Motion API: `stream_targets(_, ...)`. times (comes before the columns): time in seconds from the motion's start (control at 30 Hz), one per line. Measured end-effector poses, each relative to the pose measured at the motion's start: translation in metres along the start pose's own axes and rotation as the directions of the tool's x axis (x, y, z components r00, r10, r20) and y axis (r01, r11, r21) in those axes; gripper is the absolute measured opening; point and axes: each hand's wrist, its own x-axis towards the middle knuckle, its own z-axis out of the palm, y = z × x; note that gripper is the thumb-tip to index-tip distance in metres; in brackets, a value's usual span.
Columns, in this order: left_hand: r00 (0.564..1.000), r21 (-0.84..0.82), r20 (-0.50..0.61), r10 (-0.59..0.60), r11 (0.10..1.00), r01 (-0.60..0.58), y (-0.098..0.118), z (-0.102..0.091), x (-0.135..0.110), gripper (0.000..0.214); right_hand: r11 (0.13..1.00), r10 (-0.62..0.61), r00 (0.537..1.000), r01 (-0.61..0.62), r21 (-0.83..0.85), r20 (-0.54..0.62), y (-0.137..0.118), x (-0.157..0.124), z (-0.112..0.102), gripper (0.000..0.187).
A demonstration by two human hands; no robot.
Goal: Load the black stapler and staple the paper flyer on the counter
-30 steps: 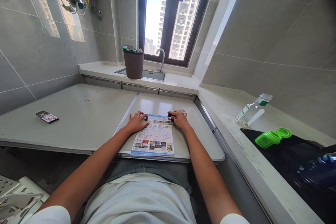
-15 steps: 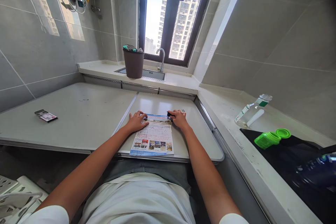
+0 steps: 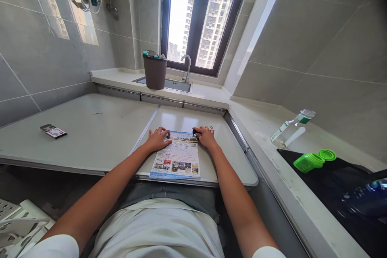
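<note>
A printed flyer (image 3: 177,158) with photos and small text lies on the white table (image 3: 229,157) in front of me. My left hand (image 3: 157,138) rests flat on its top left corner, fingers spread. My right hand (image 3: 205,135) sits at the top right corner, its fingers curled round a small dark object (image 3: 196,131) that looks like a pen or marker pressed against the flyer's upper edge.
A small card packet (image 3: 53,131) lies on the left table. A brown bin (image 3: 154,71) stands by the sink (image 3: 175,85) and tap (image 3: 186,67) under the window. On the right counter are a clear bottle (image 3: 290,130), a green lidded container (image 3: 311,159) and a black surface (image 3: 341,185).
</note>
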Motion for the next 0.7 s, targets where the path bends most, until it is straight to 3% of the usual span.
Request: stream_targets(0.7,1.0,0.013,0.012,-0.008,1.0,0.008,0.0016,-0.0021,-0.0012,0.045,1.0,0.013,1.0,-0.013,-0.011,0.002,-0.0037,-0.0021,-0.0016,0.051)
